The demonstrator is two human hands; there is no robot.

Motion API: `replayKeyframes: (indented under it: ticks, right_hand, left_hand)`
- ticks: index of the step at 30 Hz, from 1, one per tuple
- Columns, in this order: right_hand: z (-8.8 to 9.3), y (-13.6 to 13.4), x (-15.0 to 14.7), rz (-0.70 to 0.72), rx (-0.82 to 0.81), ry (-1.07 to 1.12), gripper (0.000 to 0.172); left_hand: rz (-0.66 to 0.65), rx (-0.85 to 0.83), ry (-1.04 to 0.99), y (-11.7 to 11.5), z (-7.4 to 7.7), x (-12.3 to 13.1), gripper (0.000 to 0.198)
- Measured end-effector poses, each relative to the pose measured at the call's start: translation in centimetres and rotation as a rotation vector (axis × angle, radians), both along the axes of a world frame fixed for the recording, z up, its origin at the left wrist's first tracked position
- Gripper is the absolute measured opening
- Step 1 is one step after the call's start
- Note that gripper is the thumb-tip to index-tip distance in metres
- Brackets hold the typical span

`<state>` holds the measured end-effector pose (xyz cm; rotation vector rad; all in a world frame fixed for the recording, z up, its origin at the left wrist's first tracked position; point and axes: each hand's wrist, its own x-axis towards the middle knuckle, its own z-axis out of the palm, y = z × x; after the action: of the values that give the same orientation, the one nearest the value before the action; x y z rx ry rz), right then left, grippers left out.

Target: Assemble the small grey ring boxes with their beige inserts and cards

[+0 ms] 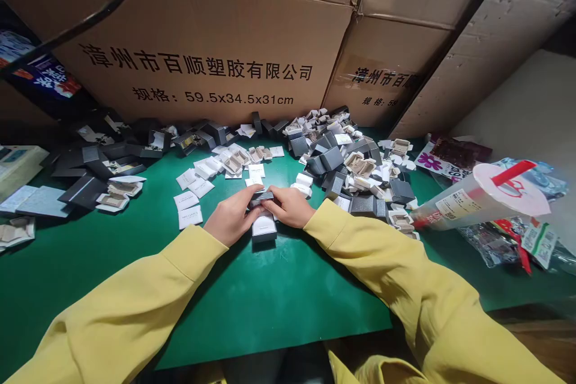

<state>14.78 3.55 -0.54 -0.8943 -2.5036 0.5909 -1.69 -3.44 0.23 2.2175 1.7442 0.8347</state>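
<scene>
At the middle of the green table, my left hand and my right hand meet around a small dark grey jewelry box. Its lid stands raised, and a white printed insert fills the near half. Fingers of both hands close on the lid from either side, thumbs near the hinge. Just beyond the hands lie white printed cards. More cards sit left of my left hand. Beside my right hand is a small white folded piece.
Dark boxes and white inserts form a heap at the right. More dark boxes spread at left. A plastic cup with a red straw stands right, near snack packets. Large cartons wall off the back; a black cable hangs upper left.
</scene>
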Motion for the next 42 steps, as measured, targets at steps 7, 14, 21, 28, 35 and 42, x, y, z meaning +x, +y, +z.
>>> replayKeyframes:
  ticks: [7, 14, 21, 28, 35, 42]
  right_hand:
    - [0.2, -0.2, 0.0, 0.026, -0.082, 0.073, 0.019]
    - [0.1, -0.3, -0.4, -0.067, -0.127, 0.107, 0.009]
    - [0.0, -0.2, -0.6, -0.081, -0.124, 0.088, 0.016]
    - [0.4, -0.3, -0.5, -0.089, -0.132, 0.175, 0.019]
    - [1.0, -1.8, -0.7, -0.09, 0.074, 0.028, 0.04]
    - [0.5, -2.1, -1.0, -0.08, 0.139, 0.007, 0.031]
  left_hand:
    - [0.002, 0.057, 0.104, 0.4, -0.2, -0.2, 0.031]
    - [0.016, 0.062, 0.023, 0.2, -0.3, 0.1, 0.03]
    - [0.057, 0.054, -0.018, 0.1, 0.0, 0.3, 0.028]
    - [0.124, 0.154, 0.064, 0.4, -0.2, 0.1, 0.024]
    - [0.357, 0.13, -0.015, 0.9, -0.5, -0.4, 0.022]
    - [0.282, 0.099, -0.027, 0.6, 0.2, 0.5, 0.022]
